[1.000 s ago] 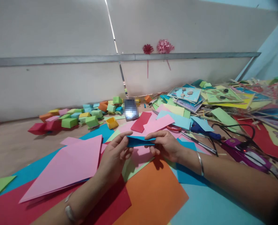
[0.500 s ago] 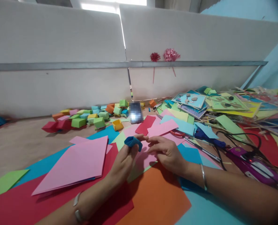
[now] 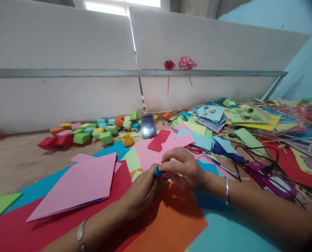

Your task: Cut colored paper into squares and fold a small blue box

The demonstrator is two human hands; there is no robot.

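Observation:
A small folded blue paper piece (image 3: pixel 159 171) is between my two hands, most of it covered by fingers. My left hand (image 3: pixel 142 187) is closed around it from the left. From the right, my right hand (image 3: pixel 183 168) presses its bent fingertips on the same piece. Beneath the hands lie an orange sheet (image 3: pixel 171 217) and a pink sheet (image 3: pixel 145 150). To the left, a folded stack of pink paper (image 3: pixel 79 185) rests on a red sheet (image 3: pixel 8 231).
Folded paper boxes (image 3: pixel 108 134) in several colours sit at the back left. A blurred phone-like object (image 3: pixel 148 126) stands at the back. On the right are a purple glue gun (image 3: pixel 270 180) with a cable, scissors (image 3: pixel 194 148), a pen (image 3: pixel 220 164) and piled cards (image 3: pixel 208 112).
My hands have come together lower down, and the right fingers now touch the blue paper piece. Its open end, visible before, is now mostly covered. The view has shifted slightly.

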